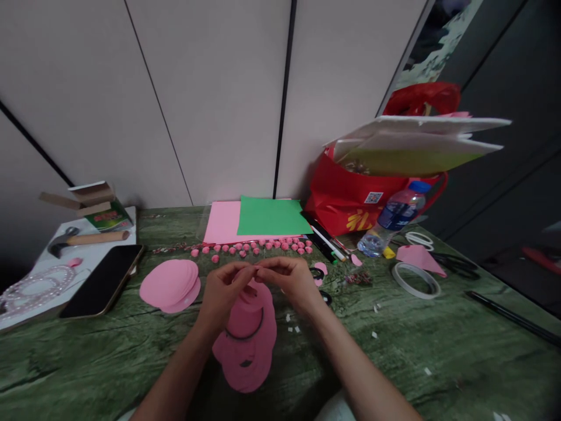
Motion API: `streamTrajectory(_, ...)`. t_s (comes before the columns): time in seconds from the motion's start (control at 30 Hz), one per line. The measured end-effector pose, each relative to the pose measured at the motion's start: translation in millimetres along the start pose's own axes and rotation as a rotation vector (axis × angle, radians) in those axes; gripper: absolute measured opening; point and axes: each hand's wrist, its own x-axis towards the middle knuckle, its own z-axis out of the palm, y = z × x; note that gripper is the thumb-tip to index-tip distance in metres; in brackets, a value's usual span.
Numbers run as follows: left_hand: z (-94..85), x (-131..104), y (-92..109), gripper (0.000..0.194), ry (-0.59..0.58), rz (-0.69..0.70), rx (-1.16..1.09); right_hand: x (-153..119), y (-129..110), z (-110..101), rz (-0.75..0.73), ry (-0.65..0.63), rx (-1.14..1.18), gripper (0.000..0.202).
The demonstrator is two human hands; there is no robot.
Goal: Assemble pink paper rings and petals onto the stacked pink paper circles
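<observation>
My left hand (224, 290) and my right hand (293, 283) meet over the table, fingertips pinched together on a pink paper strip (250, 297). The strip curls beneath the fingers; its end between the fingertips is mostly hidden. Below lie overlapping pink paper pieces (248, 371) with wavy edges, a dark curved line showing among them. Just beyond the hands, many small rolled pink paper roses (243, 254) sit in loose rows. Left of my left hand is a stack of pink paper rounds (169, 283). Black-handled scissors (316, 273) lie partly hidden beside my right hand.
At left are a phone (105, 280), a hammer (96, 238), a beaded strand (39, 286) and an opened box (107, 213). Green paper (272, 216) lies at the back. A red bag (337, 190), bottle (394, 219) and tape roll (416, 282) stand or lie right.
</observation>
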Motion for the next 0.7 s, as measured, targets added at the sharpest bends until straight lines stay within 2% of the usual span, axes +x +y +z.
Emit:
streamTrajectory(0.2, -0.9, 0.3, 2.7, 0.024, 0.042, -0.027, -0.002, -2.1, -3.0, 1.7, -0.025, -0.052, -0.025, 0.020)
streamTrajectory(0.43, -2.4, 1.8, -1.1, 0.023, 0.040, -0.009, -0.043, -2.4, -4.9, 2.9, -0.034, -0.068, -0.014, 0.020)
streamTrajectory(0.7, -3.6, 2.0, -4.8, 0.023, 0.015, 0.018, -0.003, -2.1, -3.1, 1.3, -0.004, -0.004, -0.005, 0.024)
